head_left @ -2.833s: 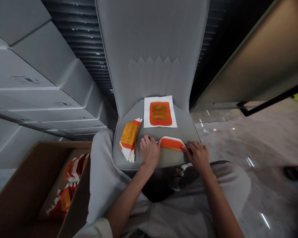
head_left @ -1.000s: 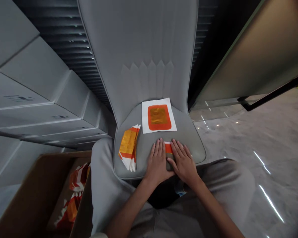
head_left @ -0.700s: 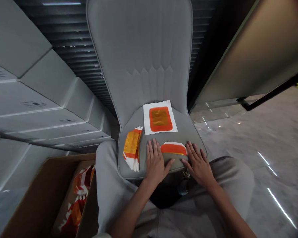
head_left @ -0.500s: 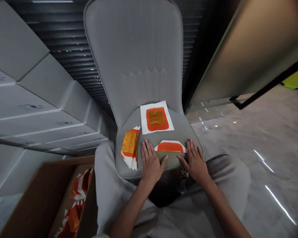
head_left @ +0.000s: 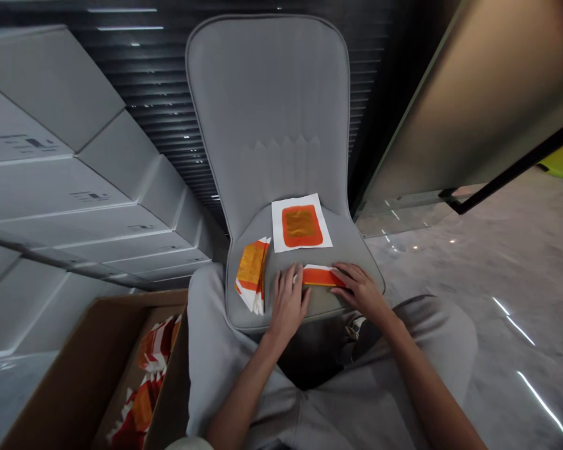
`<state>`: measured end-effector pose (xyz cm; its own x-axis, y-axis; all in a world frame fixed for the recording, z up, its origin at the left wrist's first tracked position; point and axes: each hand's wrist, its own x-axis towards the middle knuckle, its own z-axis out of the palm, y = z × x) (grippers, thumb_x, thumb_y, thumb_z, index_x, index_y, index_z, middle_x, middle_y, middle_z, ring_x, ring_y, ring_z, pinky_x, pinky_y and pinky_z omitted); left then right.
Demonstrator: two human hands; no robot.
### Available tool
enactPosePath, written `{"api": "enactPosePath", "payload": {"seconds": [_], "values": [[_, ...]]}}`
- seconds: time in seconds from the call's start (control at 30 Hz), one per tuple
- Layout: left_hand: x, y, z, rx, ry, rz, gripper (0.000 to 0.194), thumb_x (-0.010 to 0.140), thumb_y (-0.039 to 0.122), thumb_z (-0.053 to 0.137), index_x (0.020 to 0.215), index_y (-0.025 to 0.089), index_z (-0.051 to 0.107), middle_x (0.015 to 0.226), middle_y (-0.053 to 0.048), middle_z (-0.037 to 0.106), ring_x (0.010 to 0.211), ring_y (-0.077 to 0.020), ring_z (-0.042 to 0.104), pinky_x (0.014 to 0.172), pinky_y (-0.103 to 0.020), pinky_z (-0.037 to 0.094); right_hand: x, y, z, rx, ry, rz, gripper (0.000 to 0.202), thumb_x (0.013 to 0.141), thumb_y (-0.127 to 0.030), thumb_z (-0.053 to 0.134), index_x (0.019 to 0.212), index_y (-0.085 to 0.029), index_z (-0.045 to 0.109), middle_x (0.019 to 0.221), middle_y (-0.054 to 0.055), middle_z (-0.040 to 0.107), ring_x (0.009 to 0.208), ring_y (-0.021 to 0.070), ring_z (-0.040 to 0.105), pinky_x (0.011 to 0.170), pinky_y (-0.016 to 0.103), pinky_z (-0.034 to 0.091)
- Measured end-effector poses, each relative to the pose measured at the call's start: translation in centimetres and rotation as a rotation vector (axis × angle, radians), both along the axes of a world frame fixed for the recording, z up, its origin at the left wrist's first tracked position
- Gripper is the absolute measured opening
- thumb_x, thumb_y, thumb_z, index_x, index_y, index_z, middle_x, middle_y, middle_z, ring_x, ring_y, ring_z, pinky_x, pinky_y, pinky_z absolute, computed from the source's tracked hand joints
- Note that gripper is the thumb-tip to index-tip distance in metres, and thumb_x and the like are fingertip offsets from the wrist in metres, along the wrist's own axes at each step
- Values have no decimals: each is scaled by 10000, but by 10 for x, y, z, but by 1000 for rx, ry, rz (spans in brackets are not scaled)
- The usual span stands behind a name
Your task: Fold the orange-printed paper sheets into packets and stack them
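A folded orange-and-white paper [head_left: 321, 277] lies near the front of the grey chair seat [head_left: 326, 305]. On its left end rest the fingers of my left hand [head_left: 288, 303], slightly spread. The fingers of my right hand [head_left: 362, 290] lie over its right end, also somewhat apart. Behind it is a flat white square sheet [head_left: 301, 224] with an orange square and a gold centre. To the left of my left hand sits a small stack of folded orange, gold and white papers [head_left: 252, 275].
An open cardboard box [head_left: 82, 350] with several folded orange papers [head_left: 143, 403] stands at the lower left. White boxes [head_left: 117, 169] are piled along the left side. A glass panel with a black handle [head_left: 464, 206] is at the right, above a shiny floor.
Both hands have moved onto the ends of the folded paper, my right one leftward. The paper now looks like a narrower strip. The view has shifted slightly.
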<state>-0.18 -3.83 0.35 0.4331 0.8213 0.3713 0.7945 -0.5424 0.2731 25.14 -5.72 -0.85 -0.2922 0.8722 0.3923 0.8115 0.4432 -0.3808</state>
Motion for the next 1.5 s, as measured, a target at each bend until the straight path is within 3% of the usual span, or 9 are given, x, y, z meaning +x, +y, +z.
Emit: {"api": "enactPosePath", "payload": {"seconds": [0.1,0.3,0.4,0.53,0.67,0.8,0.97,1.27,1.5], "values": [[-4,13,5,30,4,-89,503,1004,331,533,1469,154,456,1216,-137,690,1158,-264,632,1110,-481,417,6,-1,2,-24,107,47,531,924,-440,677,1416,-276,565,1415,100,602,1311,292,551,1121,524,450],[-7,30,27,19,-146,-122,366,1021,401,516,1297,177,606,920,-70,729,924,-229,673,951,-403,494,14,-12,19,-167,406,-120,304,954,-450,613,1130,-236,737,1080,76,769,1003,255,719,922,409,569],[-1,35,36,-3,-213,-51,365,1030,414,488,1288,189,616,967,-77,731,948,-234,672,930,-400,502,6,-12,22,-288,593,-307,408,913,-576,621,978,-189,730,823,71,768,730,233,718,660,327,563],[15,33,28,5,-97,18,400,1039,304,414,1401,196,547,1319,-120,646,1230,-276,588,1070,-469,440,-11,-3,11,-281,560,-553,615,852,-716,602,1082,-149,663,537,-1,623,471,196,578,470,287,428],[28,17,6,-10,63,-152,500,1005,216,408,1503,227,442,1567,-82,445,1492,-264,337,1224,-511,278,-24,1,7,14,141,-631,534,952,-598,536,1218,-151,659,1029,178,724,923,296,683,820,435,520],[35,3,-3,-57,152,-142,561,1004,234,369,1560,170,340,1647,-84,295,1543,-262,211,1248,-523,221,-46,1,11,32,-102,-372,438,1064,-351,361,1444,-212,528,1499,118,528,1430,299,414,1183,566,258],[36,1,-1,-102,170,-34,683,936,205,414,1587,83,246,1666,-154,192,1557,-284,132,1246,-510,224,-71,1,5,-102,-182,-133,550,1072,-391,340,1580,-180,320,1608,72,376,1510,258,290,1224,491,259],[20,6,0,-127,111,87,818,971,548,421,1540,-25,290,1637,-259,201,1547,-353,150,1240,-573,196,-42,-21,-6,-71,-229,-305,602,1061,-414,373,1614,-231,223,1617,66,345,1508,287,294,1213,527,258],[20,6,-3,-114,64,87,800,985,538,420,1537,-27,289,1637,-256,199,1543,-369,150,1235,-601,190,-8,-43,-17,-89,-248,-455,601,1059,-458,343,1603,-214,261,1618,96,350,1494,321,319,1171,564,319]]}}
